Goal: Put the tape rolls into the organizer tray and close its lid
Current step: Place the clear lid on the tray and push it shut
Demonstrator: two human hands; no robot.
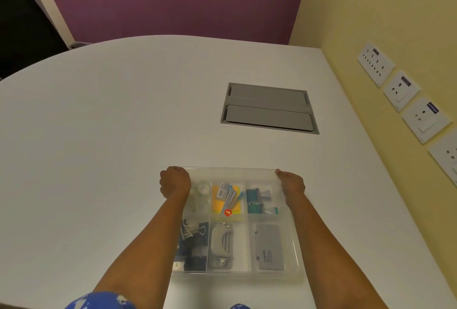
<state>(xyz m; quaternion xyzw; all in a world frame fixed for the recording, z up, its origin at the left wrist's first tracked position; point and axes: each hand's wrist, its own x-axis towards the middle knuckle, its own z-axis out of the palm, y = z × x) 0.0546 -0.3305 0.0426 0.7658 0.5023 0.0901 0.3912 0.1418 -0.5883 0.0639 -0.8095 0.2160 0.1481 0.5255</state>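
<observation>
Both tape rolls sit in the tray at 10 o'clock. Left hand and right hand pinch the clear lid at its far corners. Risk: uneven lowering leaves one edge riding the rim, unlatched.

Both my hands are on the far corners of the clear lid, left hand curled over the far left corner, right hand gripping the far right one, fingers wrapped round the edge. The lid lies over the organizer tray, which sits on the white surface. Through the plastic I see two clear tape rolls in the far left compartment, binder clips nearer me, a grey hole punch in the middle, a grey flat case on the right. Beyond the tray, a grey cable hatch is set into the surface; sockets line the yellow wall.
</observation>
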